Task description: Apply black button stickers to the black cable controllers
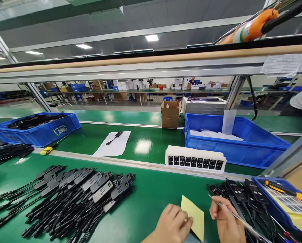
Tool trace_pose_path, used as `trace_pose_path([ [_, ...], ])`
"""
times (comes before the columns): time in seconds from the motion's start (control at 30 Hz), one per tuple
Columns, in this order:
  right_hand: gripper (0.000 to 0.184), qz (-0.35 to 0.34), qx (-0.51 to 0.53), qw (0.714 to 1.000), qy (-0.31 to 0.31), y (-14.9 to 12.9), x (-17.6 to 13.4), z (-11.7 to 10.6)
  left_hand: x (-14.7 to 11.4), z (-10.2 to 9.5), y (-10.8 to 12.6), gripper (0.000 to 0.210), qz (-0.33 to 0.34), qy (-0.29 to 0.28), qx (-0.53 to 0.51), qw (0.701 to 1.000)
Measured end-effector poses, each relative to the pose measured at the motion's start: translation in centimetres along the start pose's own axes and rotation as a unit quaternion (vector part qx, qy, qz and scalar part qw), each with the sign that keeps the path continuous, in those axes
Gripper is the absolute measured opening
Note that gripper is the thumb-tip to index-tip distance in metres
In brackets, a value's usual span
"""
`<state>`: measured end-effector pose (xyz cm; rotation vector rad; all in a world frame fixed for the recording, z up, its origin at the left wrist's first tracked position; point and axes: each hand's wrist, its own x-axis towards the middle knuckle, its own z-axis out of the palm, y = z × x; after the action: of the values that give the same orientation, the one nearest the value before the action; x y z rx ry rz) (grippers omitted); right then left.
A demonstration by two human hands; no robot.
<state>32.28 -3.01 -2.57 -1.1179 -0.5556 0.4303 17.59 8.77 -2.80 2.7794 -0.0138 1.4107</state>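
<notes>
My left hand (173, 224) is closed on a yellow sheet of paper (196, 216), pinching its near left edge between thumb and fingers. To its right, my right hand (228, 219) grips a slim, pointed metal tool (250, 230). The tool's tip points up and left, and its other end reaches the bottom edge of the view. Fingers cover part of it, so I cannot tell its exact kind. Beside my right hand lies a heap of black cabled devices (238, 190). A white strip of black labels (195, 159) stands beyond both hands.
Many grey-black cabled devices (100, 189) lie at left. Blue bins stand at back left (64, 130) and back right (237, 153). A blue tray (279, 206) holds label sheets and an orange-black tool (283, 189). A yellow-handled screwdriver (47, 150), paper (120, 145) and carton (170, 118) are further back.
</notes>
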Motion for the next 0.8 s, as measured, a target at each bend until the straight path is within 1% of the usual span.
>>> trace_pose_path([
  [0.07, 0.027, 0.032, -0.027, 0.999, -0.026, 0.2, 0.0, 0.2, -0.7, 1.2, 0.8, 0.019, 0.029, -0.008, 0.057, 0.998],
  [0.13, 0.028, 0.089, -0.066, 0.991, -0.08, 0.5, 0.0, 0.6, -1.5, 2.4, 1.5, 0.028, 0.007, -0.017, 0.083, 0.996],
  [0.2, 0.03, 0.137, -0.109, 0.973, -0.148, 0.9, 0.1, 1.2, -2.3, 3.4, 2.1, 0.028, -0.01, -0.035, 0.084, 0.996],
  [0.27, 0.029, 0.137, -0.156, 0.96, -0.187, 1.4, 0.3, 1.8, -3.2, 4.2, 2.6, 0.025, -0.037, -0.07, 0.075, 0.994],
  [0.3, 0.027, 0.124, -0.176, 0.957, -0.196, 1.5, 0.4, 2.0, -3.6, 4.6, 2.9, 0.023, -0.047, -0.083, 0.076, 0.993],
  [0.33, 0.024, 0.108, -0.19, 0.955, -0.199, 1.6, 0.5, 2.2, -4.0, 5.1, 3.2, 0.021, -0.053, -0.083, 0.084, 0.992],
  [0.37, 0.022, 0.095, -0.198, 0.955, -0.2, 1.7, 0.6, 2.4, -4.4, 5.6, 3.5, 0.02, -0.058, -0.066, 0.1, 0.991],
  [0.4, 0.02, 0.088, -0.2, 0.955, -0.2, 1.7, 0.7, 2.5, -4.9, 6.2, 3.7, 0.018, -0.059, -0.034, 0.123, 0.99],
  [0.47, 0.018, 0.087, -0.197, 0.956, -0.2, 1.7, 0.7, 2.6, -5.6, 7.3, 4.2, 0.014, -0.038, 0.036, 0.168, 0.984],
  [0.5, 0.016, 0.088, -0.2, 0.954, -0.204, 1.6, 0.8, 2.5, -5.9, 7.8, 4.4, 0.013, -0.033, 0.063, 0.184, 0.98],
  [0.53, 0.015, 0.092, -0.208, 0.949, -0.217, 1.6, 0.8, 2.5, -6.1, 8.2, 4.4, 0.012, -0.027, 0.08, 0.194, 0.977],
  [0.57, 0.014, 0.097, -0.219, 0.942, -0.235, 1.6, 0.9, 2.3, -6.2, 8.5, 4.5, 0.011, -0.015, 0.08, 0.198, 0.977],
  [0.6, 0.015, 0.1, -0.232, 0.934, -0.252, 1.6, 0.9, 2.2, -6.2, 8.7, 4.5, 0.011, 0.001, 0.054, 0.191, 0.98],
  [0.63, 0.017, 0.101, -0.246, 0.927, -0.264, 1.7, 0.9, 2.1, -6.0, 8.9, 4.5, 0.011, 0.014, 0.01, 0.176, 0.984],
  [0.67, 0.019, 0.098, -0.259, 0.923, -0.268, 1.8, 0.9, 2.0, -5.7, 9.0, 4.5, 0.012, 0.023, -0.046, 0.155, 0.987],
  [0.73, 0.024, 0.083, -0.278, 0.923, -0.252, 2.1, 0.8, 1.9, -4.8, 9.3, 4.6, 0.013, 0.033, -0.152, 0.113, 0.981],
  [0.77, 0.026, 0.074, -0.283, 0.926, -0.239, 2.3, 0.7, 1.9, -4.2, 9.5, 4.6, 0.014, 0.029, -0.181, 0.099, 0.978],
  [0.8, 0.028, 0.068, -0.287, 0.927, -0.231, 2.5, 0.7, 1.9, -3.7, 9.6, 4.7, 0.015, 0.023, -0.191, 0.094, 0.977],
])
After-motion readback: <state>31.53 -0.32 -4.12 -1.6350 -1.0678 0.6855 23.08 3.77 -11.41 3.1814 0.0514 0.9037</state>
